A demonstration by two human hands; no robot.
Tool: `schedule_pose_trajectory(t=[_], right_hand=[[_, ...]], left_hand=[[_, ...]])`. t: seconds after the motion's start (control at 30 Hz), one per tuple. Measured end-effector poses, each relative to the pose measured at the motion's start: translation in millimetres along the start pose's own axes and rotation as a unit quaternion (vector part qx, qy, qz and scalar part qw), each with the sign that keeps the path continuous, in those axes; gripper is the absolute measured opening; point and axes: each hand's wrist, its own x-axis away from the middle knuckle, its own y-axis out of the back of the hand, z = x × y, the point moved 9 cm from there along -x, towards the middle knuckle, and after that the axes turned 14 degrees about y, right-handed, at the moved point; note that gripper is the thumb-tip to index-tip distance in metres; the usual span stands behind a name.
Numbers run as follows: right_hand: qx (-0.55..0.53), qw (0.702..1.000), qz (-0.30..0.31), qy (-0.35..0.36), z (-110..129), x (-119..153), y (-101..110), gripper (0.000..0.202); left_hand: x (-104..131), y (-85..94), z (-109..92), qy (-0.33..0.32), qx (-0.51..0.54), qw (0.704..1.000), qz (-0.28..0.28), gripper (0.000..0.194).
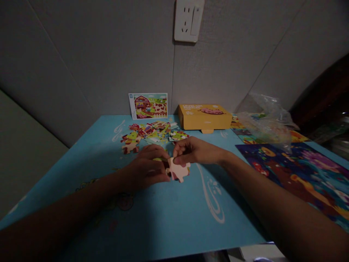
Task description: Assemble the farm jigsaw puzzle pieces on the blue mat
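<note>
Close together over the middle of the blue table, both my hands meet at puzzle pieces. My right hand pinches a pale pink jigsaw piece with brown patches between thumb and fingers. From the other side, my left hand closes on a darker jigsaw piece, mostly hidden by the fingers, touching the pink one. Whether the two pieces are joined I cannot tell. Just beyond the hands lies a loose heap of jigsaw pieces, with a pink-and-brown piece at its near left edge.
A farm picture card leans on the wall behind the heap. Right of it stands a yellow puzzle box. Farther right, a clear plastic bag rests over a colourful puzzle, and a dark sea-themed puzzle lies beside my right forearm.
</note>
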Motion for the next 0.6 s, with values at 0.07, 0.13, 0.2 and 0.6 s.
schedule_pose_trajectory(t=[0.07, 0.13, 0.2, 0.6], right_hand=[[-0.01, 1.0, 0.005, -0.007, -2.5, -0.7, -2.8, 0.031], [-0.021, 1.0, 0.0, -0.012, -5.7, -1.9, -4.0, 0.035], [-0.036, 0.999, -0.027, -0.012, -8.4, -3.5, -1.8, 0.042], [-0.088, 0.987, -0.116, 0.067, 0.6, -6.6, 13.1, 0.046]], left_hand=[[-2.2, 2.5, 1.7, 0.024, 0.014, 1.0, -0.005, 0.021], [-3.2, 2.5, 4.4, 0.052, 0.012, 0.999, -0.001, 0.015], [-2.5, 1.9, 5.6, 0.065, 0.009, 0.998, 0.001, 0.009], [-0.7, 9.4, 17.5, 0.082, -0.007, 0.996, -0.032, 0.009]])
